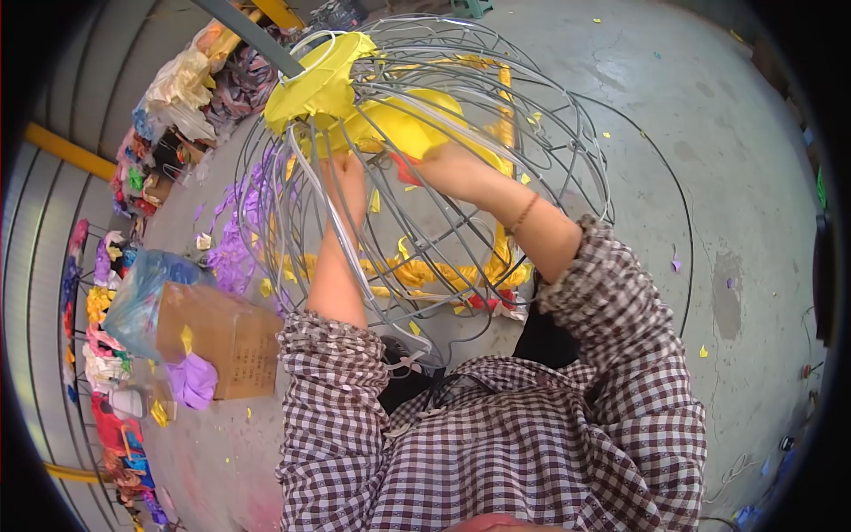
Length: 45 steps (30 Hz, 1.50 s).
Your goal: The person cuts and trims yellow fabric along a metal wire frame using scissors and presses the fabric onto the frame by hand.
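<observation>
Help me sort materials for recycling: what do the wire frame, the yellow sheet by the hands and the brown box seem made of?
Wire frame: probably metal, dull grey; slim rods hold long curves. Yellow sheet: perhaps fabric or thin plastic, smooth; soft curves suggest something flexible. Brown box: likely cardboard, matte; flat sides, printed marks.

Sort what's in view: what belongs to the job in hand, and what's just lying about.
Likely in the job:
wire frame
yellow material, by the left hand
red item, too unclear to name, in the right hand

Apparently just lying about:
purple scraps
box
plastic bag
</observation>
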Available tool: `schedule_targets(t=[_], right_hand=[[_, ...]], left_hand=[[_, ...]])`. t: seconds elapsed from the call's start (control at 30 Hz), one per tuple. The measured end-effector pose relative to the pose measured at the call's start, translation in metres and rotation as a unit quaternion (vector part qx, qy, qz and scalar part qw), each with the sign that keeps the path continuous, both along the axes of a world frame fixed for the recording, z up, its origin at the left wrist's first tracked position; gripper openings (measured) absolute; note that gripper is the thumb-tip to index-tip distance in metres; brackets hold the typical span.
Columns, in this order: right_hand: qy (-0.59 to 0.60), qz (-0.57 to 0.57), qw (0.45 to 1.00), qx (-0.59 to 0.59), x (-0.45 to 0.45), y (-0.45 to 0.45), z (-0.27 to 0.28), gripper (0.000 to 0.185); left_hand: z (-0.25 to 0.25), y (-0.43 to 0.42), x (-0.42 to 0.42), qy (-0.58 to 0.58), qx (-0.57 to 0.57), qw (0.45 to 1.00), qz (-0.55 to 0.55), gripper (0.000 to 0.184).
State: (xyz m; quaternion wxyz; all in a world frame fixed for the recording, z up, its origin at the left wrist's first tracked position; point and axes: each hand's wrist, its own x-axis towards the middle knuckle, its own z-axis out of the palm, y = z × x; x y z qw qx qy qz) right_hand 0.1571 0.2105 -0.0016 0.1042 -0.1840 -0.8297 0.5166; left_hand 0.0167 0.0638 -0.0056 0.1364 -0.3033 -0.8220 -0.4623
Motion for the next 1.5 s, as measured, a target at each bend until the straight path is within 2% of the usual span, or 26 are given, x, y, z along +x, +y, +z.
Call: schedule_targets(t=[0.03,0.1,0.17,0.2,0.27,0.33,0.37,0.43,0.63,0.83,0.87,0.9,0.93,0.97,1.0,1.03,1.1,1.13,1.2,1.27,1.33,1.37,1.4,1.43,1.47,1.5], right_hand=[[0.001,0.003,1.000,0.002,0.009,0.001,0.005,0.052],[-0.073,0.076,0.994,-0.014,0.034,0.001,0.012,0.051],[-0.059,0.132,0.989,0.015,0.055,0.008,0.005,0.053],[-0.024,0.129,0.990,0.054,0.064,0.010,0.001,0.040],[-0.069,0.143,0.985,0.073,0.083,0.013,0.009,0.035],[-0.106,0.101,0.984,0.103,0.108,0.003,0.035,0.028],[-0.107,0.117,0.981,0.114,0.119,0.000,0.040,0.028],[0.021,0.084,0.980,0.179,0.138,-0.007,0.044,0.024],[0.076,0.038,0.981,0.172,0.169,-0.012,0.026,0.017],[0.219,0.041,0.970,0.101,0.188,-0.008,0.002,0.014],[0.245,0.044,0.964,0.097,0.188,-0.004,-0.004,0.015],[0.270,0.046,0.957,0.093,0.188,-0.001,-0.008,0.017],[0.297,0.047,0.949,0.091,0.188,0.003,-0.011,0.018],[0.299,0.043,0.949,0.092,0.188,0.004,-0.013,0.018],[0.299,0.036,0.951,0.069,0.188,0.004,-0.014,0.017],[0.297,0.030,0.953,0.046,0.188,0.002,-0.015,0.017],[0.289,0.030,0.957,0.001,0.184,0.002,-0.015,0.019],[0.288,0.037,0.957,0.004,0.181,0.004,-0.015,0.019],[0.318,0.063,0.940,0.103,0.171,0.009,-0.017,0.019],[0.349,0.086,0.911,0.201,0.162,0.013,-0.019,0.023],[0.351,0.089,0.907,0.215,0.159,0.012,-0.023,0.023],[0.351,0.086,0.905,0.225,0.159,0.011,-0.026,0.023],[0.352,0.083,0.903,0.233,0.158,0.009,-0.029,0.024],[0.353,0.079,0.901,0.240,0.157,0.008,-0.030,0.024],[0.355,0.083,0.900,0.240,0.155,0.007,-0.030,0.024],[0.348,0.074,0.902,0.246,0.154,0.005,-0.030,0.022]], left_hand=[[0.000,-0.001,0.000,0.010,-0.015,1.000,0.000,0.037],[0.000,-0.003,-0.001,0.028,-0.045,0.999,0.005,0.042],[0.006,-0.001,0.007,0.001,-0.076,0.995,0.065,0.045],[-0.003,-0.001,0.002,-0.001,-0.072,0.994,0.077,0.045],[-0.021,-0.002,-0.012,-0.044,-0.036,0.998,0.026,0.033],[-0.016,-0.014,-0.009,-0.075,-0.006,0.996,0.045,0.032],[-0.015,-0.018,-0.003,-0.104,0.016,0.993,0.047,0.030],[-0.012,-0.023,0.005,-0.158,0.060,0.984,0.047,0.028],[-0.004,-0.028,0.024,-0.299,0.183,0.937,0.006,0.024],[-0.003,-0.077,0.080,-0.417,0.252,0.869,-0.085,0.026],[0.002,-0.087,0.096,-0.348,0.123,0.929,-0.017,0.023],[0.007,-0.094,0.119,-0.195,0.099,0.976,0.006,0.017],[0.018,-0.098,0.145,-0.035,0.075,0.996,0.027,0.013],[0.018,-0.113,0.158,0.113,-0.023,0.993,0.029,0.010],[0.018,-0.131,0.167,0.259,-0.118,0.958,0.032,0.010],[0.029,-0.141,0.181,0.368,-0.197,0.909,-0.010,0.013],[0.022,-0.150,0.198,0.282,-0.238,0.926,-0.083,0.019],[0.028,-0.143,0.202,0.280,-0.235,0.928,-0.075,0.019],[0.051,-0.120,0.217,0.084,-0.288,0.940,-0.161,0.019],[0.068,-0.103,0.223,-0.113,-0.321,0.908,-0.245,0.020],[0.069,-0.101,0.215,-0.005,-0.269,0.897,-0.352,0.030],[0.074,-0.099,0.212,-0.003,-0.265,0.899,-0.348,0.030],[0.083,-0.098,0.210,-0.237,-0.211,0.905,-0.284,0.029],[0.090,-0.097,0.204,-0.458,-0.143,0.853,-0.204,0.028],[0.082,-0.092,0.191,-0.218,-0.126,0.946,-0.205,0.030],[0.074,-0.083,0.175,0.036,-0.103,0.975,-0.191,0.032]])
